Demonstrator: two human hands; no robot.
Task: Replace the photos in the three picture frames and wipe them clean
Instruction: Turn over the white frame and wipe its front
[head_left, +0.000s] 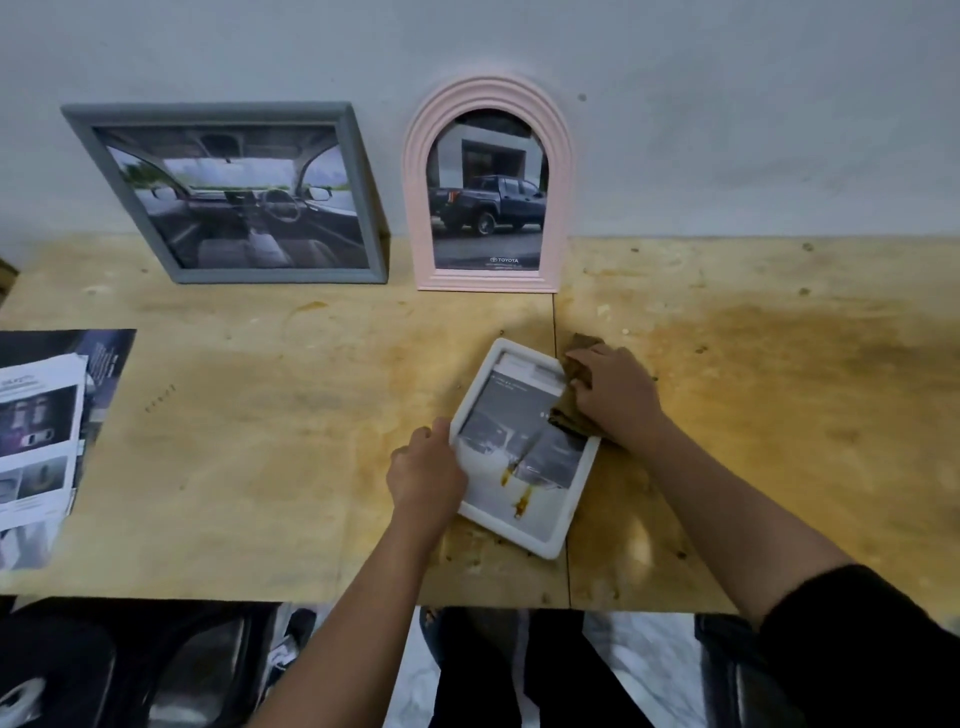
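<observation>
A white rounded picture frame lies flat on the wooden table, holding a grey car photo with brown stains near its lower edge. My left hand grips the frame's left edge. My right hand presses a brown cloth onto the frame's right side. A grey rectangular frame with a car-interior photo leans against the wall at the back left. Beside it stands a pink arched frame with a dark pickup truck photo.
A pile of printed car photos and pages lies at the table's left edge. The tabletop is stained and speckled with crumbs around the white frame. Below the table's front edge are my legs and dark objects on the floor.
</observation>
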